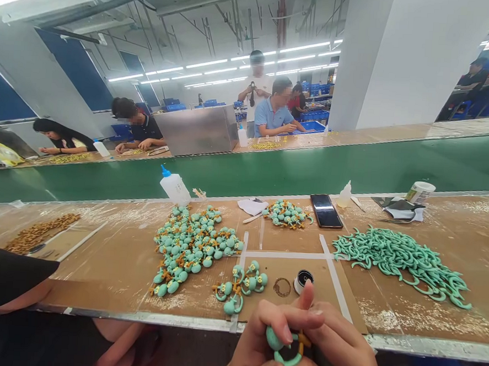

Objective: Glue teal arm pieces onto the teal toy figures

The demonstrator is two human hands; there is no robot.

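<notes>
Brown cardboard (pixel 110 274) is heaped with round-bodied mint figures (pixel 191 246). At its near edge, one mint-and-orange figure (pixel 275 339), ring-like in outline, is pinched between the curled left hand (pixel 255 338) and the curled right hand (pixel 346 346). Smooth mint crescents (pixel 397 261) are piled farther right.

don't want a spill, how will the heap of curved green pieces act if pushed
The heap of curved green pieces would probably spread, being loosely piled; overlapping curves may drag neighbours. Each looks slim, so likely light.

Figurine (pixel 275 341): bottom, between left hand (pixel 255 335) and right hand (pixel 346 344).
Figurine heap (pixel 193 243): on bench (pixel 116 280), centre-left.
Curved-piece heap (pixel 393 258): right.
</notes>
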